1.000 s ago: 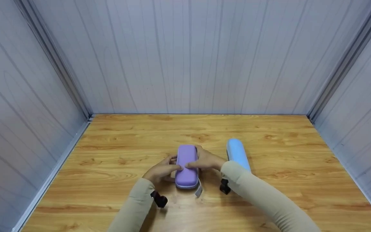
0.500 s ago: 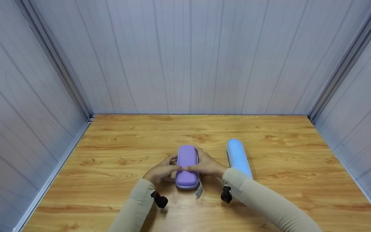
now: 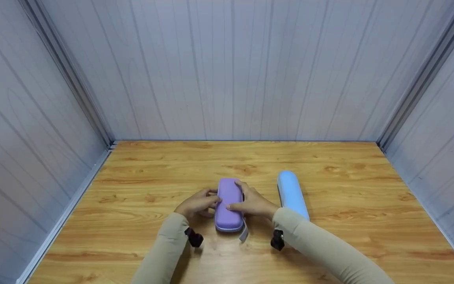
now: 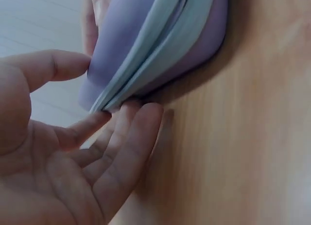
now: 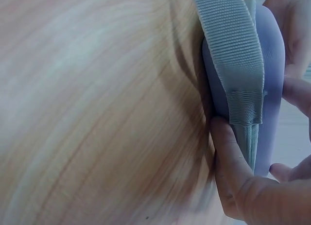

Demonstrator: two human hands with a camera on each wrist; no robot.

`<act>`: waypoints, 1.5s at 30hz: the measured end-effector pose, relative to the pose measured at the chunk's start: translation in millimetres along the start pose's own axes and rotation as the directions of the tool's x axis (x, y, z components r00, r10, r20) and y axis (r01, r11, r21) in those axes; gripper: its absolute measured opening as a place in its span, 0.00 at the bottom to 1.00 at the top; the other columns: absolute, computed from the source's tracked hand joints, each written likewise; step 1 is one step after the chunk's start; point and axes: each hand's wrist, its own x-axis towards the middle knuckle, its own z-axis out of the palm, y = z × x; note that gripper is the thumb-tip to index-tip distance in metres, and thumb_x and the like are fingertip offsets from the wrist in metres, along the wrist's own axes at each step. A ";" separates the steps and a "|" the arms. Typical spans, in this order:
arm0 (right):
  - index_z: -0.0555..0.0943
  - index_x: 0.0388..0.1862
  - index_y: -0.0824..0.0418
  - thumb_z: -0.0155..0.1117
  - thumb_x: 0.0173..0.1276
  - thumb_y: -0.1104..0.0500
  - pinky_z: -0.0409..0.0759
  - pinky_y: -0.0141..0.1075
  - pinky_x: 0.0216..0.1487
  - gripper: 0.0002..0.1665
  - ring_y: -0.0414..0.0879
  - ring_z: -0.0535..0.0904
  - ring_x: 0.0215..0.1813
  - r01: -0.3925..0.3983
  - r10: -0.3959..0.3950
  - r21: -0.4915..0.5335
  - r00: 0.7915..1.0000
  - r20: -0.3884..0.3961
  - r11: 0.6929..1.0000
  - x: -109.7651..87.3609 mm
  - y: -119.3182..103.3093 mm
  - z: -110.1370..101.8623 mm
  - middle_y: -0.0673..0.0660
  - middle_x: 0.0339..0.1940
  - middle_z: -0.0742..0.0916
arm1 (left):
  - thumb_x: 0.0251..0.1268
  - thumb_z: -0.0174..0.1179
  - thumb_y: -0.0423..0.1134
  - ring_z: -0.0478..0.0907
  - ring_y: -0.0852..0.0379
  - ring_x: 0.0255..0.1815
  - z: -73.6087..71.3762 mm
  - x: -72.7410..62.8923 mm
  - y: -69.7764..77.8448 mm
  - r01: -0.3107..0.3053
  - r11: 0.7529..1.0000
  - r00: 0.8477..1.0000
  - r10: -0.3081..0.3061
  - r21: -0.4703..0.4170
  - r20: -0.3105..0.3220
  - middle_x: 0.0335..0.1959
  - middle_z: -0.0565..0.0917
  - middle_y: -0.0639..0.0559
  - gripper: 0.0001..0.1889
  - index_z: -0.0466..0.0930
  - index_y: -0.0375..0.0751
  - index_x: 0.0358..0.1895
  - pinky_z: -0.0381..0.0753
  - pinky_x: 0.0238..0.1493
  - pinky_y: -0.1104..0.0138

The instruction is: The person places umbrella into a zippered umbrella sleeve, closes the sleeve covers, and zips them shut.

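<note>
A purple zippered hard pencil case (image 3: 227, 219) lies lengthwise on the wooden table between both hands. My left hand (image 3: 196, 204) holds its left side, thumb at the top edge; in the left wrist view the other fingers reach under the pale zipper band (image 4: 187, 28). From the right, my right hand (image 3: 255, 204) grips it with the thumb on top and a fingertip over the far right edge. A grey woven strap (image 5: 235, 55) loops from the zipper side in the right wrist view. The zipper appears closed along the visible part.
A light blue case (image 3: 291, 191) of similar shape lies to the right, its near end partly behind the right sleeve (image 3: 313, 232). Pale panel walls (image 3: 227, 71) enclose the wooden table (image 3: 152, 169) at the back and both sides.
My left thumb has drawn back from the middle of the purple case to its left edge. My right fingertip has come up over the far right edge. The case stays in place.
</note>
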 end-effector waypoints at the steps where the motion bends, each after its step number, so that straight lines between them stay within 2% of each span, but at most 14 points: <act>1: 0.49 0.81 0.63 0.75 0.62 0.48 0.61 0.53 0.73 0.60 0.62 0.63 0.73 -0.003 0.003 0.001 1.000 -0.001 1.000 -0.1 -0.2 0.1 0.73 0.76 0.62 | 0.68 0.59 0.42 0.80 0.45 0.52 -1.7 1.4 1.2 -0.010 1.000 1.000 0.010 0.029 -0.003 0.58 0.76 0.37 0.33 0.62 0.33 0.72 0.84 0.48 0.54; 6: 0.49 0.81 0.64 0.75 0.62 0.48 0.59 0.53 0.73 0.60 0.62 0.62 0.73 -0.007 0.007 -0.003 1.000 -0.006 1.000 0.2 -0.9 0.3 0.73 0.76 0.62 | 0.72 0.56 0.41 0.79 0.47 0.47 -11.1 9.9 8.9 -0.086 0.984 0.994 0.096 0.158 -0.057 0.55 0.77 0.40 0.26 0.68 0.37 0.69 0.83 0.39 0.58; 9: 0.49 0.81 0.65 0.75 0.62 0.48 0.59 0.54 0.74 0.60 0.62 0.62 0.73 -0.007 0.007 -0.011 1.000 -0.006 1.000 0.4 -1.5 0.2 0.73 0.75 0.62 | 0.75 0.54 0.39 0.78 0.45 0.41 -16.4 15.5 14.2 -0.142 0.954 0.981 0.170 0.264 -0.089 0.52 0.78 0.41 0.22 0.71 0.38 0.68 0.82 0.36 0.58; 12: 0.49 0.81 0.65 0.75 0.62 0.48 0.58 0.54 0.74 0.60 0.62 0.62 0.74 -0.006 0.006 -0.010 1.000 -0.006 1.000 0.2 -1.6 0.2 0.73 0.76 0.62 | 0.75 0.54 0.37 0.79 0.45 0.43 -19.4 20.8 19.7 -0.195 0.899 0.964 0.250 0.392 -0.092 0.52 0.79 0.41 0.20 0.73 0.36 0.66 0.81 0.42 0.55; 15: 0.49 0.81 0.66 0.75 0.62 0.49 0.59 0.54 0.74 0.60 0.62 0.63 0.73 0.005 -0.005 -0.008 1.000 -0.005 1.000 0.6 -0.2 0.3 0.74 0.75 0.63 | 0.75 0.54 0.37 0.78 0.44 0.53 -19.6 27.7 23.8 -0.228 0.838 0.951 0.301 0.496 -0.071 0.55 0.79 0.38 0.19 0.74 0.35 0.65 0.79 0.52 0.52; 18: 0.50 0.80 0.67 0.75 0.62 0.50 0.61 0.53 0.73 0.60 0.62 0.64 0.72 0.018 -0.018 -0.008 1.000 -0.003 1.000 1.4 2.1 0.1 0.74 0.74 0.64 | 0.76 0.52 0.36 0.75 0.40 0.60 -17.5 35.5 27.0 -0.225 0.793 0.952 0.304 0.566 -0.048 0.59 0.77 0.34 0.19 0.73 0.36 0.67 0.76 0.58 0.48; 22: 0.50 0.80 0.67 0.75 0.62 0.50 0.61 0.54 0.73 0.60 0.62 0.65 0.72 0.023 -0.023 -0.003 1.000 -0.002 1.000 1.1 3.6 0.4 0.74 0.74 0.64 | 0.77 0.50 0.31 0.73 0.38 0.63 -12.9 44.8 29.8 -0.186 0.725 0.957 0.285 0.663 -0.044 0.61 0.75 0.33 0.20 0.75 0.42 0.68 0.76 0.60 0.48; 27: 0.50 0.80 0.66 0.76 0.61 0.50 0.65 0.52 0.70 0.59 0.61 0.67 0.69 0.018 -0.018 0.003 1.000 -0.005 1.000 -0.8 2.8 -0.6 0.74 0.73 0.66 | 0.76 0.50 0.29 0.76 0.39 0.58 -6.9 52.9 32.9 -0.174 0.635 0.954 0.298 0.753 -0.031 0.57 0.77 0.35 0.19 0.80 0.47 0.63 0.76 0.59 0.49; 31: 0.51 0.81 0.64 0.76 0.61 0.50 0.67 0.52 0.69 0.59 0.60 0.68 0.69 0.016 -0.016 0.009 1.000 -0.010 1.000 -1.0 2.3 -1.0 0.73 0.72 0.66 | 0.74 0.51 0.28 0.79 0.40 0.54 -3.8 56.9 35.5 -0.176 0.576 0.946 0.322 0.798 -0.023 0.52 0.82 0.36 0.19 0.83 0.47 0.60 0.78 0.57 0.50; 36: 0.51 0.81 0.64 0.76 0.61 0.50 0.63 0.53 0.71 0.59 0.61 0.65 0.71 0.014 -0.014 0.008 1.000 -0.018 1.000 -1.7 3.2 -1.5 0.73 0.73 0.65 | 0.73 0.51 0.27 0.79 0.41 0.55 0.4 59.6 36.2 -0.162 0.531 0.946 0.322 0.832 -0.021 0.51 0.83 0.39 0.19 0.83 0.49 0.59 0.78 0.57 0.50; 40: 0.51 0.81 0.63 0.76 0.61 0.49 0.60 0.54 0.73 0.60 0.61 0.63 0.72 0.008 -0.008 0.000 1.000 -0.020 1.000 -1.9 3.2 -0.5 0.72 0.75 0.63 | 0.73 0.52 0.27 0.79 0.42 0.56 1.9 61.0 36.5 -0.122 0.515 0.953 0.300 0.849 -0.046 0.53 0.84 0.42 0.18 0.84 0.47 0.56 0.78 0.57 0.51; 43: 0.51 0.81 0.63 0.76 0.61 0.48 0.61 0.54 0.72 0.60 0.61 0.64 0.72 0.002 -0.002 0.003 1.000 -0.019 1.000 -2.2 3.4 0.1 0.73 0.75 0.63 | 0.72 0.54 0.26 0.80 0.43 0.56 0.6 61.7 37.3 -0.124 0.519 0.954 0.297 0.845 -0.042 0.52 0.85 0.42 0.15 0.84 0.43 0.54 0.79 0.56 0.52; 45: 0.50 0.81 0.63 0.76 0.61 0.49 0.61 0.53 0.72 0.60 0.62 0.64 0.71 0.004 -0.004 -0.001 1.000 -0.022 1.000 -2.1 3.4 0.1 0.73 0.74 0.63 | 0.73 0.54 0.28 0.80 0.43 0.55 -1.2 61.5 36.6 -0.140 0.543 0.955 0.295 0.828 -0.033 0.51 0.85 0.42 0.13 0.84 0.40 0.53 0.78 0.56 0.52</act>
